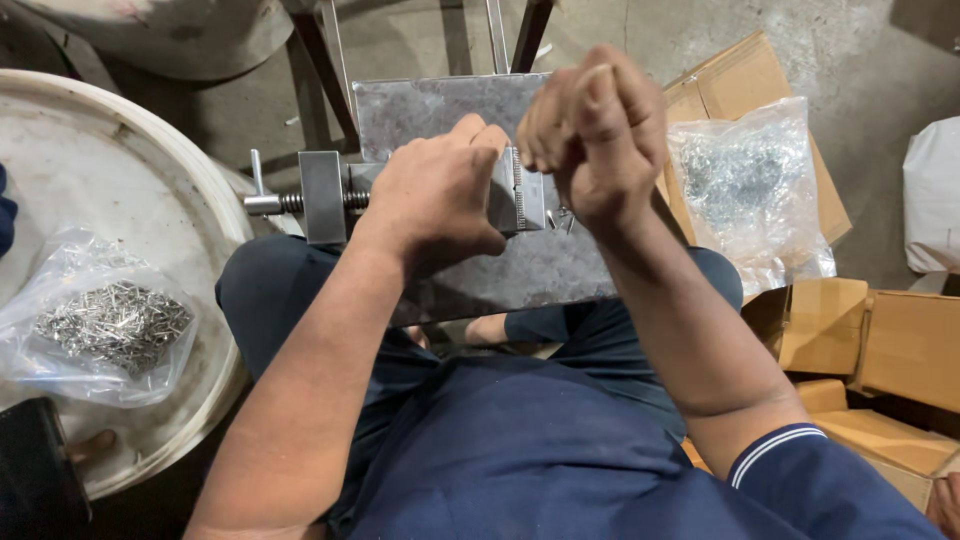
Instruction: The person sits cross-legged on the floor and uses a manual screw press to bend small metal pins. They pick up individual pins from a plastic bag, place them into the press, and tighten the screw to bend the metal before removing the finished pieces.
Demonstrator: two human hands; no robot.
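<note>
Looking down from head height, a seated person in dark blue clothes works over a grey metal plate (520,270) resting across the lap. The left hand (435,195) lies on a small metal vise (420,195) at the middle of the plate, fingers wrapped over its top; its screw handle (262,200) juts past the plate's left edge. The right hand (590,130) hovers above the plate's right edge, curled into a loose fist; whether it holds anything cannot be told. Left of the lap, a clear bag of small metal pins (105,325) sits on a round white drum lid (160,200). Right of the plate, another clear bag of pins (750,185) rests on open cardboard boxes (880,340). Bare concrete floor (850,50) lies beneath.
</note>
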